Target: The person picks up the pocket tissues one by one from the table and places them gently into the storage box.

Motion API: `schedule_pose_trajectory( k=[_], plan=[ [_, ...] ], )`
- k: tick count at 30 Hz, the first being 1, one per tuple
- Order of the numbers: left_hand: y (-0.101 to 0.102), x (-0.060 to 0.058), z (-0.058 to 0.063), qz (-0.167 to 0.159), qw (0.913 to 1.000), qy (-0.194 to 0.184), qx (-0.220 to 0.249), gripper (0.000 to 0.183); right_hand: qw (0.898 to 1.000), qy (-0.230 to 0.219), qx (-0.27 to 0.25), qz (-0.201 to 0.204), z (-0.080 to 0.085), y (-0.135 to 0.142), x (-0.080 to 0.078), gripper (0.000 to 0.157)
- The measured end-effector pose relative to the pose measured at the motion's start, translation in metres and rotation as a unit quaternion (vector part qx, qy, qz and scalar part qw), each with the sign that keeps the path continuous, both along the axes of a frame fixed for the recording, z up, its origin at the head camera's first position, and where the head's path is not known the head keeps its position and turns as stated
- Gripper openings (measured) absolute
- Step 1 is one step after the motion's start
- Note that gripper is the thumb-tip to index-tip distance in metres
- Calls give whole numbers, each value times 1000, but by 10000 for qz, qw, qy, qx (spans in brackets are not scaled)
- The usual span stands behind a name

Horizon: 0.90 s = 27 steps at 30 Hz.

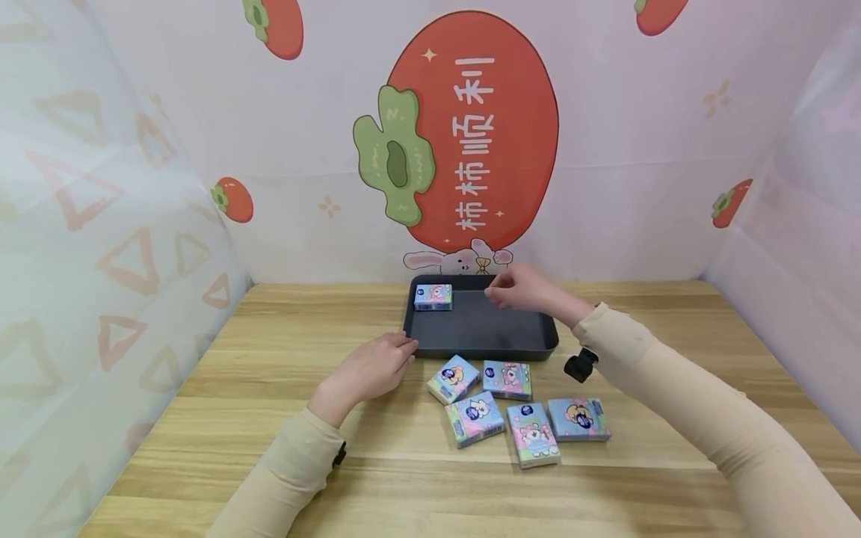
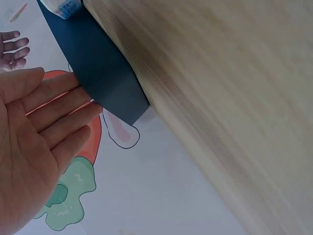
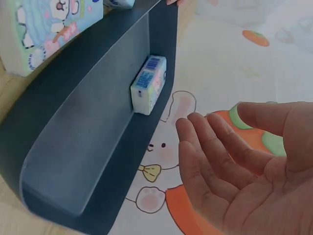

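A dark grey tray (image 1: pixel 477 325) stands at the back of the table. In its far left corner lies a light-blue tissue pack (image 1: pixel 433 297) with cartoon prints, also visible inside the tray in the right wrist view. My left hand (image 1: pixel 373 366), fingers straight, has its fingertips at the tray's near left corner. Over the tray's far right part hovers my right hand (image 1: pixel 521 289), its fingers loosely bent and holding nothing. Just in front of the tray are several more packs, among them one tilted tissue pack (image 1: pixel 454 379) nearest the left hand.
The loose group also includes a tissue pack (image 1: pixel 507 379) close to the tray's front edge, a tissue pack (image 1: pixel 533 435) nearest me and a tissue pack (image 1: pixel 579 419) at the right. A printed backdrop (image 1: pixel 303 224) rises behind the wooden table (image 1: pixel 269 351).
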<state>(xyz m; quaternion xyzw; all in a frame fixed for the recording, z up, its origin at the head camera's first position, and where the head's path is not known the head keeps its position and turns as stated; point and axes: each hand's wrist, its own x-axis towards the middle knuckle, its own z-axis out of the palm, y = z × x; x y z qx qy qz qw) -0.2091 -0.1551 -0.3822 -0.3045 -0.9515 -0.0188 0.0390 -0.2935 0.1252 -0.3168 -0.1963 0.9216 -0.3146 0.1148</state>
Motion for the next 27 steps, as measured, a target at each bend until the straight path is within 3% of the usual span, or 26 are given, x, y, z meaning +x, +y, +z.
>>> schedule_pose_trajectory(
  k=[8,27],
  plan=[
    [0,1,0,1,10000,-33,-12,35,9992,288,-37,258,4,18,19,25],
    [-2,-2,-3,-26,10000,22,35,35,9991,78,54,419,6,56,55,22]
  ],
)
